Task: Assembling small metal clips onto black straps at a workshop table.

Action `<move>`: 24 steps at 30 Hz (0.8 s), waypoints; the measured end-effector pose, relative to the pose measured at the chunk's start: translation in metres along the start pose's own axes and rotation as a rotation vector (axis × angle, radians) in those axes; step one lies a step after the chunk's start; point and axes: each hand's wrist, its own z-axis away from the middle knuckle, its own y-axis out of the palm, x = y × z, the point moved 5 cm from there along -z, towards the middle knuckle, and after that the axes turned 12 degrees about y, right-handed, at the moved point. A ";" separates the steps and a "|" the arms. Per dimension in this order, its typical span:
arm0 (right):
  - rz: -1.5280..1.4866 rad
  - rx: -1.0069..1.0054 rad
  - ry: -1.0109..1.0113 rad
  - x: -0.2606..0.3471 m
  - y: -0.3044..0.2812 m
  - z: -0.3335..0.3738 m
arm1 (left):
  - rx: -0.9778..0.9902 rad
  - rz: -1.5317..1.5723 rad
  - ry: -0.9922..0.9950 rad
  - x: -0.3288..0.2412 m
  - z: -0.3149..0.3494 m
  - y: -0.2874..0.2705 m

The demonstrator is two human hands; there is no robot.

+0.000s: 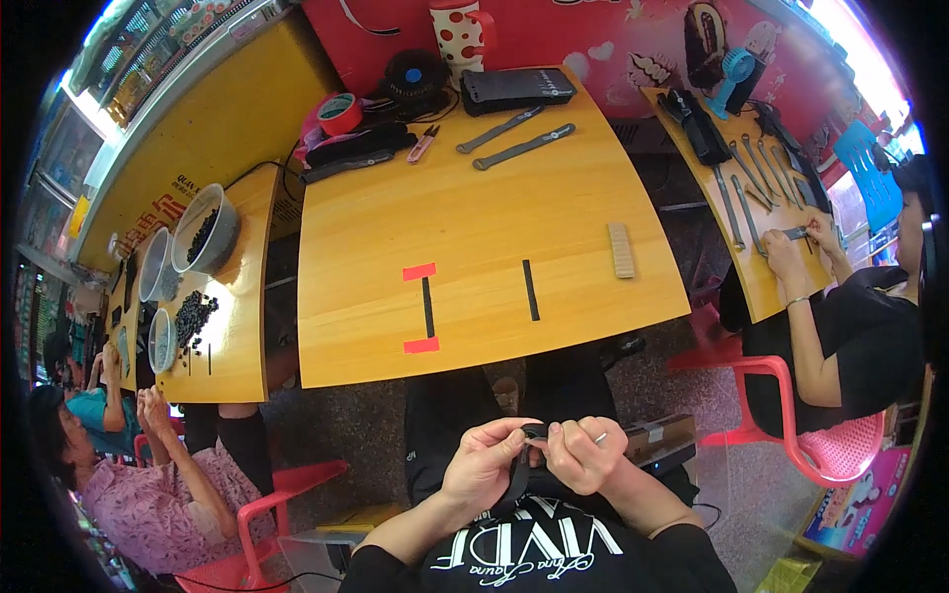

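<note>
Over my lap, in front of the table edge, both hands meet at a dark grey strap (pixel 518 482). My left hand (pixel 484 461) is closed, pinching the strap near its upper end between thumb and fingers. A tail of the strap hangs below. My right hand (pixel 581 457) is curled closed against the same end. A thin, pale rod (pixel 600 438) sticks out of its fist; the rest is hidden by the fingers. A small dark piece (pixel 535 431) shows between the fingertips, too small to name.
On the wooden table (pixel 435 217) lie two grey straps (pixel 524 146), red-handled snips (pixel 423 145), a beige ridged block (pixel 621 250), red tape marks (pixel 420 346) and black strips (pixel 531 291). People sit at tables on both sides. Tubs (pixel 222 247) of black pieces stand left.
</note>
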 end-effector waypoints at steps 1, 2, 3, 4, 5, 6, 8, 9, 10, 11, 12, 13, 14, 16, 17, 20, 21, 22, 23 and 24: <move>-0.004 0.014 -0.006 0.000 0.000 0.000 | -0.028 0.024 -0.019 0.002 0.001 0.001; -0.002 0.017 -0.002 0.000 -0.001 0.001 | -0.029 0.024 -0.023 0.003 0.001 0.001; -0.015 0.003 -0.077 0.004 -0.002 0.003 | -0.086 0.024 -0.048 0.006 0.000 -0.002; -0.026 -0.012 -0.152 0.008 -0.004 0.004 | -0.142 0.024 -0.074 0.009 0.000 -0.006; -0.057 -0.017 -0.169 0.012 -0.002 0.007 | -0.098 0.011 -0.035 0.007 -0.011 -0.008; -0.055 -0.018 -0.166 0.010 -0.003 0.008 | -0.097 0.010 -0.038 0.007 -0.008 -0.007; -0.193 0.337 0.172 -0.011 0.010 0.009 | -0.124 0.007 -0.020 0.003 -0.002 0.001; -0.366 0.053 0.346 -0.023 0.003 -0.003 | -0.069 -0.019 0.031 0.000 -0.003 0.002; -0.481 -0.018 0.464 -0.035 0.001 -0.004 | -0.068 -0.020 0.030 -0.001 -0.004 0.001; -0.526 0.047 0.546 -0.042 0.000 -0.004 | -0.045 -0.041 0.061 -0.003 -0.006 0.001; -0.571 0.112 0.627 -0.048 -0.002 -0.005 | -0.021 -0.063 0.093 -0.005 -0.008 0.001; -0.571 0.111 0.626 -0.048 -0.002 -0.008 | -0.015 -0.079 0.110 -0.006 -0.009 0.001; -0.544 0.135 0.578 -0.045 -0.002 -0.012 | -0.011 -0.080 0.106 -0.006 -0.010 0.001; -0.514 0.156 0.533 -0.042 0.000 -0.013 | 0.017 -0.110 0.139 -0.007 -0.011 0.003; -0.477 0.150 0.485 -0.040 0.002 -0.011 | 0.019 -0.110 0.136 -0.006 -0.011 0.004; -0.449 0.144 0.467 -0.040 0.005 -0.007 | 0.043 -0.099 0.147 -0.005 -0.012 0.006; -0.442 0.159 0.463 -0.040 0.004 -0.008 | 0.047 -0.104 0.149 -0.005 -0.011 0.005; -0.434 0.173 0.459 -0.039 0.004 -0.008 | 0.050 -0.108 0.150 -0.005 -0.011 0.004; -0.437 0.172 0.460 -0.038 0.006 -0.008 | 0.048 -0.110 0.151 -0.005 -0.010 0.004; -0.425 0.151 0.429 -0.034 0.006 -0.008 | 0.035 -0.116 0.145 -0.005 -0.011 0.004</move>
